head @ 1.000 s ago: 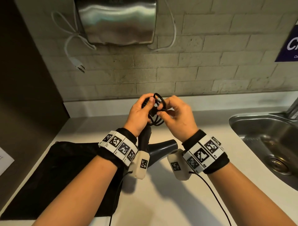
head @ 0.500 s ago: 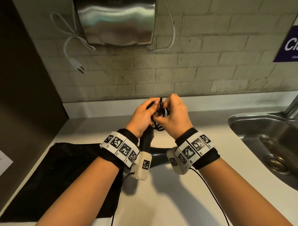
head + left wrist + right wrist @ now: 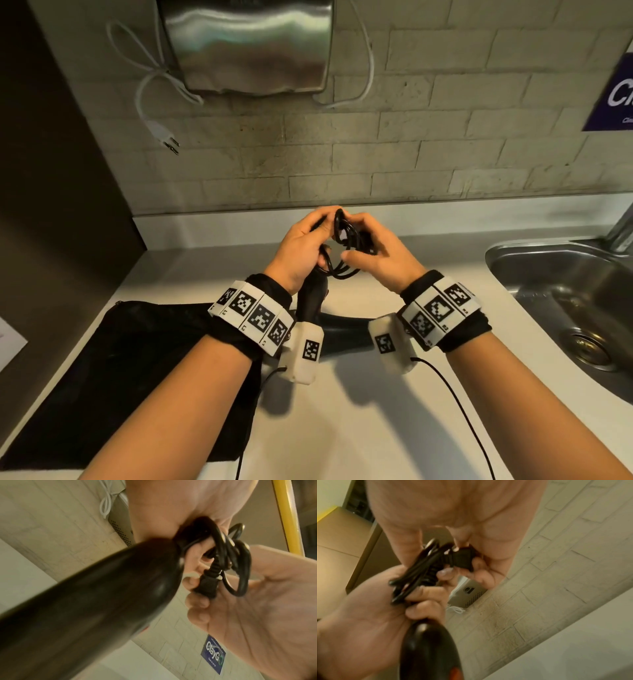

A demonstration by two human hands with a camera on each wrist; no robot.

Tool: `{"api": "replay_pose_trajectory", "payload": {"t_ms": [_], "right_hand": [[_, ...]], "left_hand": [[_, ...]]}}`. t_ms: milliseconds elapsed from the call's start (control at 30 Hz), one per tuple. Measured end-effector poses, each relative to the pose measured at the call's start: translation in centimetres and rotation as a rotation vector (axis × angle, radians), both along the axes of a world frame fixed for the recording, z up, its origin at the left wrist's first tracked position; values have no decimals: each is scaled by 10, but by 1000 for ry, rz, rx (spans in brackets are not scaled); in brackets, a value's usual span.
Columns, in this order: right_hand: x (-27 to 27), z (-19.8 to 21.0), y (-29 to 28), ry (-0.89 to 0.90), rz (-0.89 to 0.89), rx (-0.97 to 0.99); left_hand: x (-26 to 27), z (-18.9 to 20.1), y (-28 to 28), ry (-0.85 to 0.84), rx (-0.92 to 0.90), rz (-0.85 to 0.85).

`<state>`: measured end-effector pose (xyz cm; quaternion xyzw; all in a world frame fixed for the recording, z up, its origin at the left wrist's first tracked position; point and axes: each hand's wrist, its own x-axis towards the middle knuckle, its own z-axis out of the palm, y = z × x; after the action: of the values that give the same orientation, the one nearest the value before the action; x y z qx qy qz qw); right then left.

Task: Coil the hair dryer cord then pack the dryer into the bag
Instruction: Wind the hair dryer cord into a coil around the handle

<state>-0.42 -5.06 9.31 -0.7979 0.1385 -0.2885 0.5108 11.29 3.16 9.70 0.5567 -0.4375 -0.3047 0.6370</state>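
The black hair dryer [image 3: 337, 330] hangs above the counter with its handle [image 3: 310, 301] upward. My left hand [image 3: 305, 245] grips the top of the handle and the black coiled cord [image 3: 346, 236] together. In the right wrist view the coil [image 3: 412, 572] runs through the left hand's curled fingers. My right hand [image 3: 378, 250] pinches the cord's black plug [image 3: 462, 559] right beside the loops; the same plug [image 3: 207, 585] shows in the left wrist view. The black bag [image 3: 120, 359] lies flat on the counter at the left, under my left forearm.
A steel sink [image 3: 565, 298] is set into the white counter [image 3: 342, 428] at the right. On the tiled wall hangs a metal hand dryer [image 3: 246, 44] with a loose white cable and plug [image 3: 164, 133]. A dark panel bounds the left side.
My hands, pressed close together half a second ago, have parted a little. The right hand has drawn to the right with the plug, and the loops show between the hands again.
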Motion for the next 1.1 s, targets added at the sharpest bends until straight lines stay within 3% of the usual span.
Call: {"api": "replay_pose_trajectory", "payload": {"t_ms": [100,233,333,400,500,567,800,1100], "right_hand": [[-11,1,-12,112,62,-25],[-18,-3,-31,264,-135,-373],[-17,-1,-30,433,-274,-625],[-13,2,-20,474,-224,-659],[-11,0,-7,434,-12,-519],[-13,2,-7,426,-11,-527],[-11,27,-15,277,-498,-1015],[-12,33,0,283,-734,-1181]], "left_hand": [[6,3,4,32,-2,-27],[11,5,6,104,17,-101],[3,5,4,22,13,-65],[1,3,2,-41,-18,-32],[4,3,3,-77,-35,-14],[8,3,5,-95,-40,-8],[1,4,5,86,-43,67],[-9,18,13,-318,46,-7]]}}
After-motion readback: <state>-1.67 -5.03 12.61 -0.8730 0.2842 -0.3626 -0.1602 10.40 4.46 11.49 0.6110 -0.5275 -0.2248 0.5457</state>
